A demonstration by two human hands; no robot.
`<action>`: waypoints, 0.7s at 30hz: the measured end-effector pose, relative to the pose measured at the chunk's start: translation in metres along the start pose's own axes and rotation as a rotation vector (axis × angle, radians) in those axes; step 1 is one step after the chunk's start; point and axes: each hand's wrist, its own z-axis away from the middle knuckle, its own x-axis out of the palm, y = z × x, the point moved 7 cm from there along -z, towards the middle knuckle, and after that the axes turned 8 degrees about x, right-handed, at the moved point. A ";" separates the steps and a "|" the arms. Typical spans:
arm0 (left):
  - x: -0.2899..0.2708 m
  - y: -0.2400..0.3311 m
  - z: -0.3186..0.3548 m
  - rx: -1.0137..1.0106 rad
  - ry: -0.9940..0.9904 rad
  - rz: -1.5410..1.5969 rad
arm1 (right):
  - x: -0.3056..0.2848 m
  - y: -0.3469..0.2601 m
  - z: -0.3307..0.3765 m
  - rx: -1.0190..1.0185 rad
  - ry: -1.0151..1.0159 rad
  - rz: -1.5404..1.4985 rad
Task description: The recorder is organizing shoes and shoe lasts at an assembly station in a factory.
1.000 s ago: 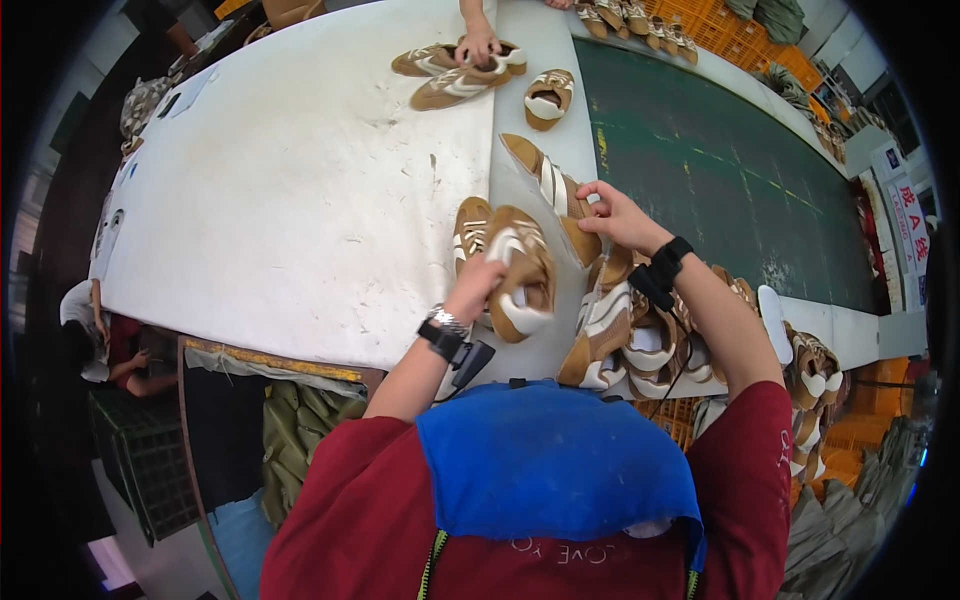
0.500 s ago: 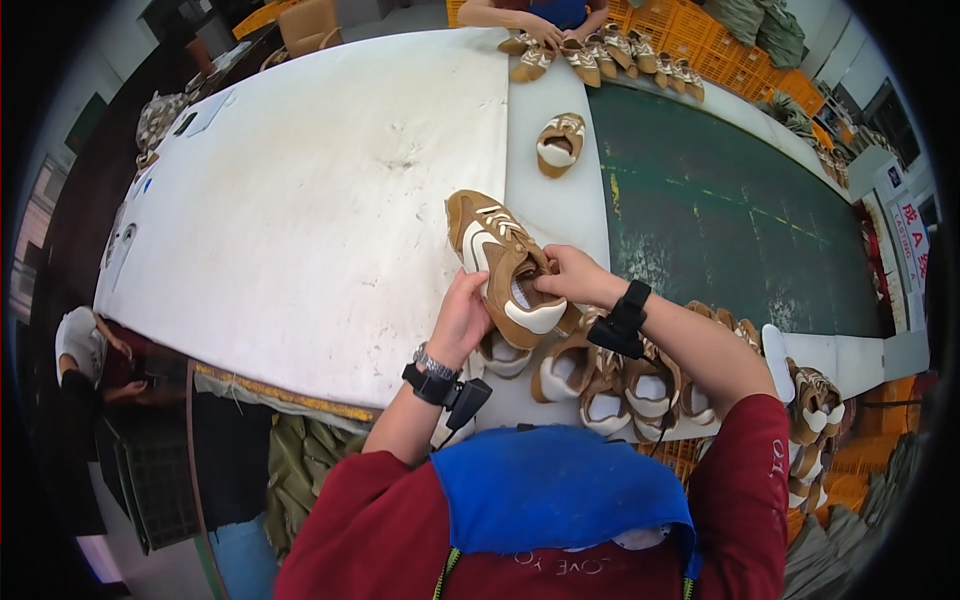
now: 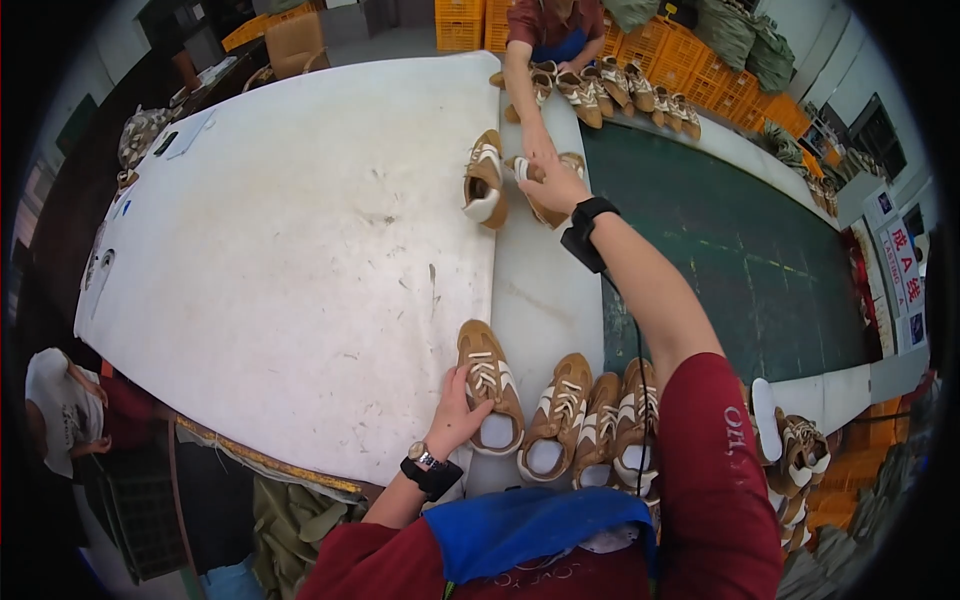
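One left hand [image 3: 462, 410]: half-open, touching near shoe [image 3: 492, 385], toe pointing away.
Right hand [image 3: 556, 188]: over far shoe [image 3: 549, 213] (co-worker's hand [image 3: 541, 148] adjoining); grip unclear.

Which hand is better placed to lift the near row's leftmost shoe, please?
Left, I'd say: the left hand is against that shoe, while the right hand is stretched far forward.
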 end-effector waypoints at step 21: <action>0.012 0.003 0.000 0.162 -0.232 -0.046 | -0.125 0.033 0.475 0.043 -0.541 0.052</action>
